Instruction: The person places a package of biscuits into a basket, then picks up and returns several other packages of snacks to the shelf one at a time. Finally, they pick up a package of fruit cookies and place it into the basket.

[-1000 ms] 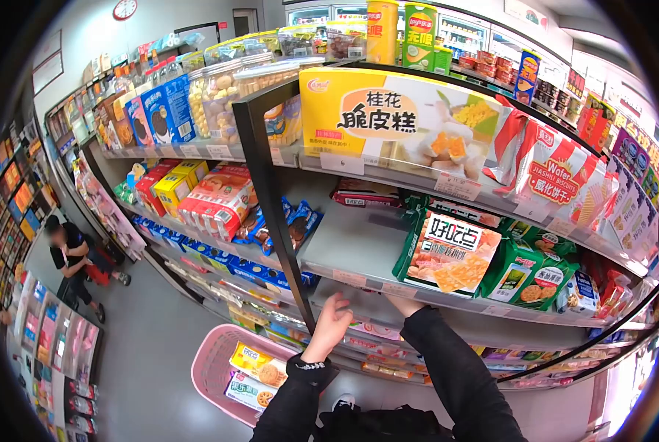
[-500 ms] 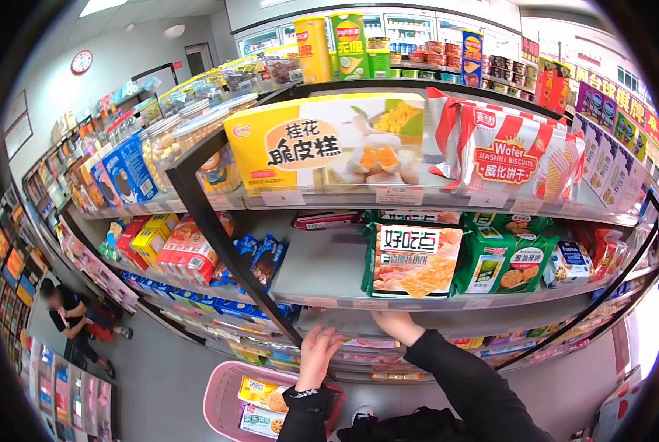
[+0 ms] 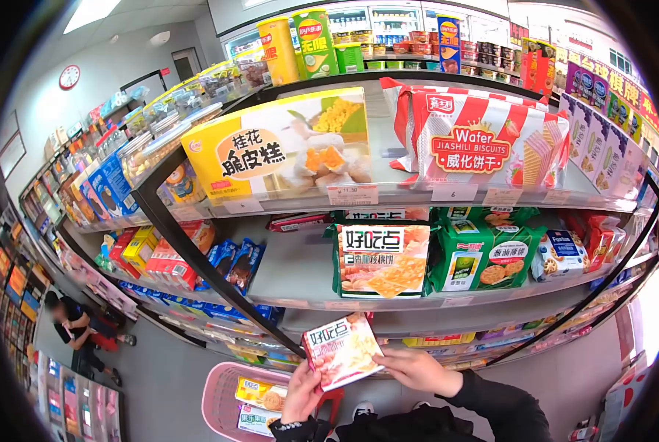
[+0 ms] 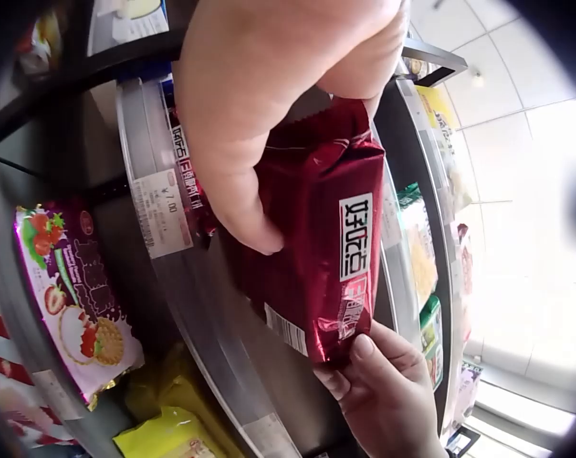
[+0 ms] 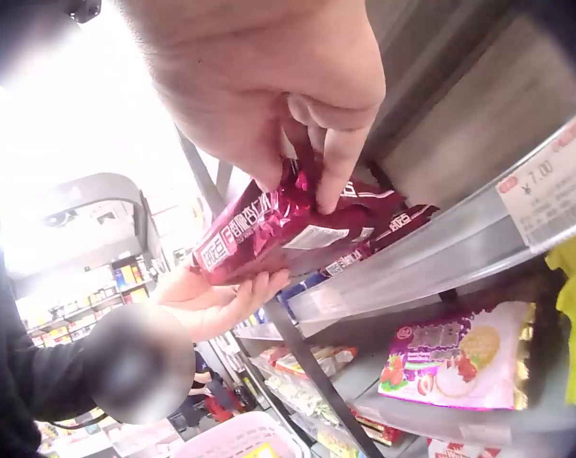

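Observation:
A dark red biscuit packet (image 3: 342, 350) with a pale picture front is held in front of the lower shelf (image 3: 410, 322), tilted, a hand at each end. My left hand (image 3: 301, 392) grips its left end, fingers around the side; in the left wrist view its shiny wrapper (image 4: 331, 224) shows a barcode. My right hand (image 3: 424, 370) pinches the opposite end between thumb and fingers, clearly seen in the right wrist view. A pink basket (image 3: 215, 398) stands on the floor below left, holding a yellow biscuit packet (image 3: 259, 393) and a white-and-green packet (image 3: 256, 421).
Green biscuit packets (image 3: 488, 254) and an orange-fronted packet (image 3: 382, 258) line the shelf above. Over them sit a yellow cake box (image 3: 278, 151) and red-striped wafers (image 3: 484, 140). A black shelf post (image 3: 211, 272) slants close by my left hand. A person (image 3: 75, 324) sits at far left.
Both hands, earlier reaching into the lower shelf, have come back out with the dark red biscuit packet between them. The head view has swung to the right.

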Demonstrator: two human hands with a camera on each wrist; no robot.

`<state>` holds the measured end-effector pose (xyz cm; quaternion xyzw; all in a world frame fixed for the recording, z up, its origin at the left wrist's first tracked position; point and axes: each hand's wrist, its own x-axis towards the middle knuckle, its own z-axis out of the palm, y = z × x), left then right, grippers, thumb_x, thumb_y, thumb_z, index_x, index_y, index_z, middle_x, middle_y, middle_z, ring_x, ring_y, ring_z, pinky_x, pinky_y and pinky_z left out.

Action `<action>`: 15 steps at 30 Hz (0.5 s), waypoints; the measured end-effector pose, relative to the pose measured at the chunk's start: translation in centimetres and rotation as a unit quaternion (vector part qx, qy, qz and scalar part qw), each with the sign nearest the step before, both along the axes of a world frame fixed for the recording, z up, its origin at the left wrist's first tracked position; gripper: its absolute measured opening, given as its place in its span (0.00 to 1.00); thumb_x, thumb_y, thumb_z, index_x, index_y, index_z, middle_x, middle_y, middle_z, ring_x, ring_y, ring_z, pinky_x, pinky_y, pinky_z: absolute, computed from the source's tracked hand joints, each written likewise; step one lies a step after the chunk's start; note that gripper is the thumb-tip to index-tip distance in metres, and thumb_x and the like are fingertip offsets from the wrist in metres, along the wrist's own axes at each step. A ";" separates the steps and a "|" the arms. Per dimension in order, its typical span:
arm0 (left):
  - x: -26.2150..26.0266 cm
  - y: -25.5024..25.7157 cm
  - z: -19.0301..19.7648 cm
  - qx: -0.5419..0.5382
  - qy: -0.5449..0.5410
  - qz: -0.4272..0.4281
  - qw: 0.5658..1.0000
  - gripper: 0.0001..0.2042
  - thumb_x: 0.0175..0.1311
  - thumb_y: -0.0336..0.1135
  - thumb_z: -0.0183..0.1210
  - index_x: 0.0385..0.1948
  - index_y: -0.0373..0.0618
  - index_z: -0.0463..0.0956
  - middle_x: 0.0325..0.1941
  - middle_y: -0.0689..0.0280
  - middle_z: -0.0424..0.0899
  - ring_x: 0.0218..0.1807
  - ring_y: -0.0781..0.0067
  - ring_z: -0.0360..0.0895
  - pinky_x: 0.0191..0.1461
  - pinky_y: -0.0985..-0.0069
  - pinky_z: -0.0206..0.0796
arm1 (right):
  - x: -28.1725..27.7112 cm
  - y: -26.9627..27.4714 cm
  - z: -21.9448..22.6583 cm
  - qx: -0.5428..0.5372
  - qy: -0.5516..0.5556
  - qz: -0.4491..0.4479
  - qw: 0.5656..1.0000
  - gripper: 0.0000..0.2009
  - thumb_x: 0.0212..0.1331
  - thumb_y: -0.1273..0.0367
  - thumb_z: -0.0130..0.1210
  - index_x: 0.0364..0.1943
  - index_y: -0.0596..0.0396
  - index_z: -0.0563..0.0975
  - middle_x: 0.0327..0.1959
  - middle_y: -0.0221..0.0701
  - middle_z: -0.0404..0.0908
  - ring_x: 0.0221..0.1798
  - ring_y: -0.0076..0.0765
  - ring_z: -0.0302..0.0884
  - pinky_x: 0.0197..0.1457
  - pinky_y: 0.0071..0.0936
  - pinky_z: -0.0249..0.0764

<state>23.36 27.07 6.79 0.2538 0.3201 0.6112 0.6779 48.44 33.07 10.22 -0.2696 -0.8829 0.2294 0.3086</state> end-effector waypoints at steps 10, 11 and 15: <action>-0.9 -4.5 5.2 0.092 0.084 0.077 0.989 0.32 0.48 0.34 0.63 0.53 0.31 0.58 0.51 0.54 0.70 0.52 0.63 0.70 0.56 0.68 0.61 | -0.5 -1.6 6.1 0.160 0.038 0.085 0.983 0.21 0.46 0.74 0.52 0.49 0.51 0.70 0.50 0.40 0.70 0.43 0.39 0.74 0.41 0.27 0.72; -1.0 -4.2 5.9 0.111 0.102 0.088 0.985 0.33 0.47 0.37 0.64 0.54 0.30 0.57 0.51 0.54 0.69 0.52 0.64 0.70 0.57 0.69 0.61 | -1.0 -1.1 6.7 0.161 0.039 0.090 0.982 0.21 0.46 0.74 0.52 0.49 0.51 0.70 0.50 0.40 0.70 0.43 0.39 0.74 0.41 0.27 0.72; -1.3 -2.1 10.0 0.152 0.148 0.130 0.969 0.36 0.49 0.37 0.63 0.55 0.27 0.53 0.52 0.52 0.68 0.53 0.64 0.69 0.56 0.70 0.61 | -2.8 0.4 8.8 0.199 0.074 0.069 0.975 0.19 0.46 0.73 0.54 0.47 0.51 0.72 0.47 0.40 0.72 0.41 0.41 0.74 0.40 0.29 0.72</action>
